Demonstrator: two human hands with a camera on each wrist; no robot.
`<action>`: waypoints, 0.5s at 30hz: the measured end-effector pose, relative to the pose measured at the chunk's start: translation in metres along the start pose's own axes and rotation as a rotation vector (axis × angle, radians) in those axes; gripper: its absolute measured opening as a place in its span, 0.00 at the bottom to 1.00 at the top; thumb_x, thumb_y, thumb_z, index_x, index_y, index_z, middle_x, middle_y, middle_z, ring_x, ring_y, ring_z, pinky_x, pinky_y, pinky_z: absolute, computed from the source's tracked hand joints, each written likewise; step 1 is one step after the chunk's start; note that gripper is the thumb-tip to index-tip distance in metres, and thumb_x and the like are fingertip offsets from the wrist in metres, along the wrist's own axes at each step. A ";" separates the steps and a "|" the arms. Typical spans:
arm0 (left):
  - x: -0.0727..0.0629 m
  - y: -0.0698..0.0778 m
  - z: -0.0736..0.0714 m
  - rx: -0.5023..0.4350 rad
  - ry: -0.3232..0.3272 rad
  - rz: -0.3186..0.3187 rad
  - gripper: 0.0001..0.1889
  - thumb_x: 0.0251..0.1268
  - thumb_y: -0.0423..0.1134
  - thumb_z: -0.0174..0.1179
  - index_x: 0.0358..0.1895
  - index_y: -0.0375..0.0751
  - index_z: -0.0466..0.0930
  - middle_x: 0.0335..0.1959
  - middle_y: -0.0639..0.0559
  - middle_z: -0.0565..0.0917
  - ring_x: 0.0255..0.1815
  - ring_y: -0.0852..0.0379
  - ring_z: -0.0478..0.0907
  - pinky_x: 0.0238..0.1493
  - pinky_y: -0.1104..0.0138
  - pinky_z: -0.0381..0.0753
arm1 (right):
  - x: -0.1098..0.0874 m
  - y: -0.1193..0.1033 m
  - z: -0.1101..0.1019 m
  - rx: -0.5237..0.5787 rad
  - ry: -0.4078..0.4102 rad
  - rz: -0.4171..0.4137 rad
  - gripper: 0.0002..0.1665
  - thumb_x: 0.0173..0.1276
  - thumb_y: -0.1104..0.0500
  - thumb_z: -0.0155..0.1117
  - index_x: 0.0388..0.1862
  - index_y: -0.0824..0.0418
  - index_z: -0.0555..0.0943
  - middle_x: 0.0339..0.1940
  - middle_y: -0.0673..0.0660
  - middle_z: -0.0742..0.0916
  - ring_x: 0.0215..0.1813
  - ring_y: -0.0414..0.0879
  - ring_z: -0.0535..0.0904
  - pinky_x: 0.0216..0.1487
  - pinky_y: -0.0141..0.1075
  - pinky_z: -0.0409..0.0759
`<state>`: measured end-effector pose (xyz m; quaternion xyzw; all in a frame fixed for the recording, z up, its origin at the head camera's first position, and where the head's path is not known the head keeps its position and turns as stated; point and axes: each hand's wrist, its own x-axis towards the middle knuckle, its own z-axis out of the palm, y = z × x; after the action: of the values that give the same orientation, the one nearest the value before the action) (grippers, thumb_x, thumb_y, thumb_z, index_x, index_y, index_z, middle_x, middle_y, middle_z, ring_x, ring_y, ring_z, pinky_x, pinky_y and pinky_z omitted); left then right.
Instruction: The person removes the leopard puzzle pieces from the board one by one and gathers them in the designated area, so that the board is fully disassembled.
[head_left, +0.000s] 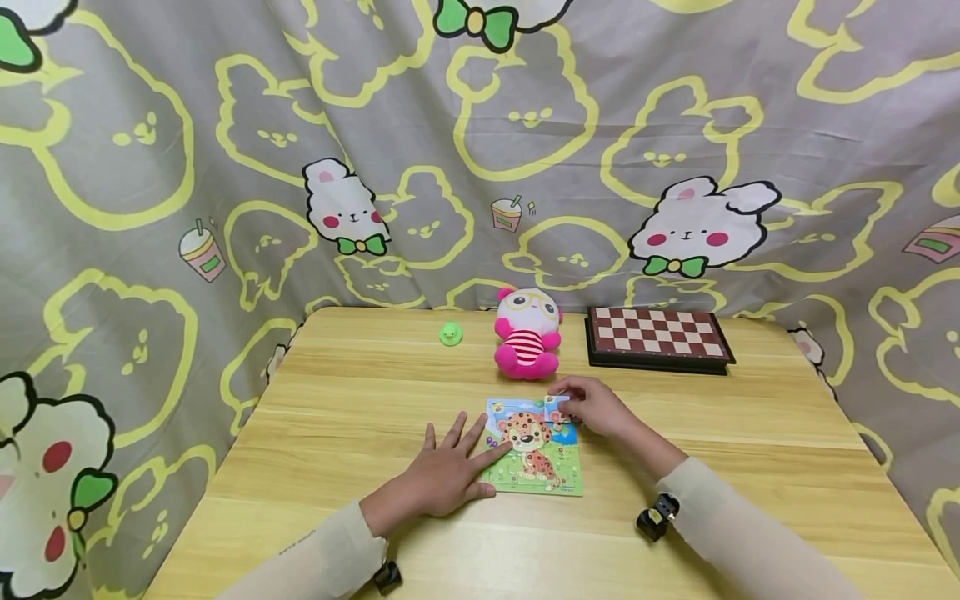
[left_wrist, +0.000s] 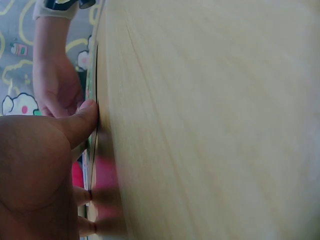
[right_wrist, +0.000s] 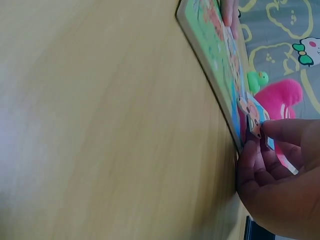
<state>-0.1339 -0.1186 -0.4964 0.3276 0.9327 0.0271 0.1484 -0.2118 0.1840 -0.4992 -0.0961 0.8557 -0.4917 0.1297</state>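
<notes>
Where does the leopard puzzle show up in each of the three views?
Head: the leopard puzzle, below centre, slightly right.
Left wrist: the puzzle, an edge-on sliver left of centre.
Right wrist: the puzzle, slanting down from the top, right of centre.
Shared landmark: the right hand, in all three views.

Head view: bright, even light; we record a pale sheen on the tabletop (head_left: 540, 537) and wide-angle stretch at the edges. Left wrist view: dimmer, hazy; dark shadows (a blurred pink reflection among them) beside the left hand (left_wrist: 37, 170). Right wrist view: we note soft focus, shadow beside the right hand (right_wrist: 282, 195).
</notes>
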 end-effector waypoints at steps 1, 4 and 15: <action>0.000 0.000 0.001 0.001 0.000 -0.002 0.35 0.76 0.71 0.40 0.83 0.77 0.46 0.86 0.45 0.40 0.84 0.33 0.38 0.68 0.23 0.52 | 0.000 0.001 -0.002 0.000 -0.001 0.002 0.14 0.73 0.68 0.62 0.55 0.65 0.85 0.34 0.58 0.82 0.32 0.47 0.77 0.33 0.36 0.78; 0.001 -0.001 0.002 0.002 0.001 -0.004 0.35 0.76 0.71 0.40 0.83 0.78 0.45 0.86 0.45 0.40 0.84 0.33 0.38 0.68 0.23 0.51 | -0.002 0.004 -0.006 0.002 0.002 0.014 0.13 0.73 0.69 0.62 0.55 0.65 0.84 0.34 0.58 0.82 0.32 0.47 0.77 0.33 0.36 0.79; -0.001 0.000 0.001 -0.011 0.014 0.006 0.35 0.76 0.70 0.41 0.83 0.76 0.47 0.86 0.44 0.41 0.84 0.33 0.39 0.68 0.23 0.52 | -0.007 0.016 -0.023 0.006 0.014 0.043 0.14 0.74 0.69 0.60 0.56 0.67 0.83 0.34 0.58 0.81 0.31 0.48 0.77 0.32 0.38 0.80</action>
<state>-0.1332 -0.1195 -0.4976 0.3292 0.9327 0.0348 0.1434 -0.2131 0.2132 -0.5014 -0.0737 0.8570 -0.4919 0.1346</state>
